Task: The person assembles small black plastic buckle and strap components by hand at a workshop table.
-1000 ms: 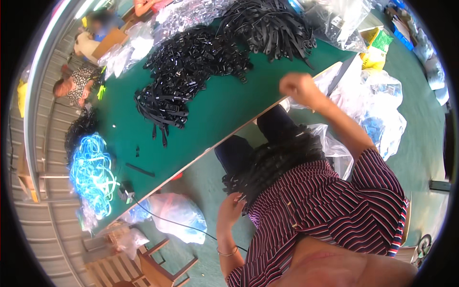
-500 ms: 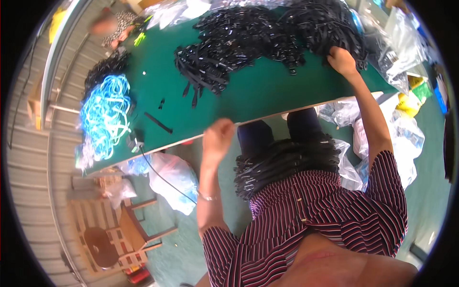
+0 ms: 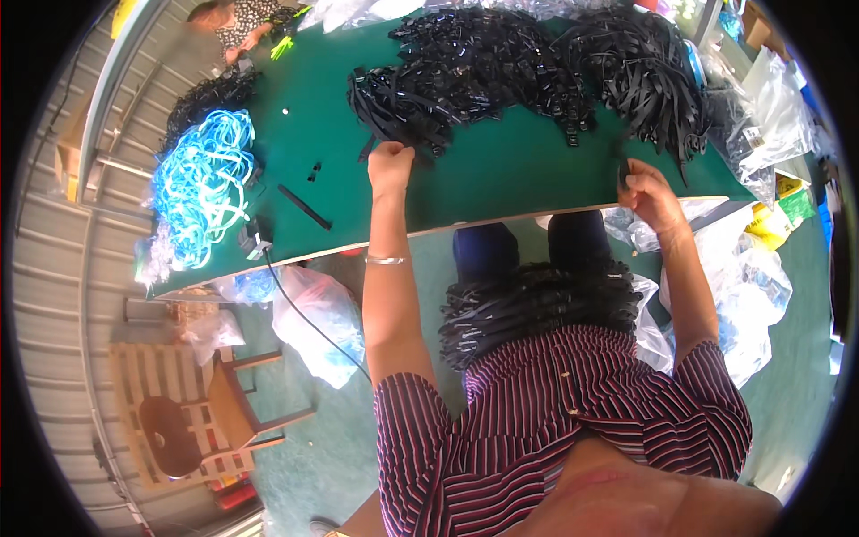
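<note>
My left hand [image 3: 391,170] is closed at the lower left edge of a wide heap of black straps with shiny buckles [image 3: 483,67]. Whatever lies between its fingertips is hidden. Farther right, my right hand [image 3: 651,195] pinches a short black strap piece [image 3: 624,174] over the front of the green table [image 3: 528,170]. Just beyond that hand lies a second pile of long black straps [image 3: 649,80]. A thick bundle of black straps [image 3: 546,309] rests across my lap.
Bright blue and white cords [image 3: 204,183] are heaped on the table's left, near a small corded device [image 3: 255,240] and a loose black strip [image 3: 304,208]. Clear plastic bags [image 3: 747,134] crowd the right end. Another person [image 3: 246,22] is at the far left. A wooden chair [image 3: 242,403] stands lower left.
My left hand has moved forward from the table's front edge to the buckled heap. My right hand has drawn back from the right pile, now with a black strap piece in its fingers.
</note>
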`<state>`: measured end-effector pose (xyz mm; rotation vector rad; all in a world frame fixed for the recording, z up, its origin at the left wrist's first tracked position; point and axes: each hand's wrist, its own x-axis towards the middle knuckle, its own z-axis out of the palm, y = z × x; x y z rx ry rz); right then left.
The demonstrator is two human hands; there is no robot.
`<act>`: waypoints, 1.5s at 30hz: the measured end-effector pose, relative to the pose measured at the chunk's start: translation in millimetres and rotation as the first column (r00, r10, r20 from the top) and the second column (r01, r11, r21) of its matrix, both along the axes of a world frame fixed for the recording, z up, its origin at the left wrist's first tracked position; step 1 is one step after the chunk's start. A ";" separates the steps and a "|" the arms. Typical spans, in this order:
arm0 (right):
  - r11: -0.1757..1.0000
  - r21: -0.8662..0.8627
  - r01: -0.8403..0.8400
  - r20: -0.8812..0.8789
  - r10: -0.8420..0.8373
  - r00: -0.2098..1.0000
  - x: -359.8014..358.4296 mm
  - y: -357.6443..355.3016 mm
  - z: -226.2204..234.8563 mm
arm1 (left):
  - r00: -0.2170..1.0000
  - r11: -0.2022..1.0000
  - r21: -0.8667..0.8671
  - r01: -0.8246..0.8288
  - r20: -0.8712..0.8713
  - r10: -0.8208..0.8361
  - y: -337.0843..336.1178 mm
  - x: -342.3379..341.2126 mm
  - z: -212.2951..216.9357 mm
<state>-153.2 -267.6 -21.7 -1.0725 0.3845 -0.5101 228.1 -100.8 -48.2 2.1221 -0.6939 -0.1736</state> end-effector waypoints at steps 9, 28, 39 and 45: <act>0.921 -0.345 -0.180 -0.144 0.137 0.980 72.6 80.6 -8.9 | 0.531 0.746 -0.659 0.097 -0.600 -0.599 46.9 -123.0 25.4; 0.569 0.687 -0.453 0.360 0.275 0.892 64.6 112.7 -28.5 | 0.537 0.741 -0.594 0.313 -0.533 -0.654 85.5 -235.4 32.7; 0.907 0.400 -0.134 0.350 -0.016 0.937 22.0 65.4 -10.4 | 0.515 0.516 0.006 0.857 -0.060 -0.855 61.6 -223.1 18.0; 0.941 0.335 -0.053 0.284 -0.047 0.958 19.0 67.1 -2.3 | 0.822 0.814 -0.135 0.565 0.177 -0.541 -74.6 -188.9 30.3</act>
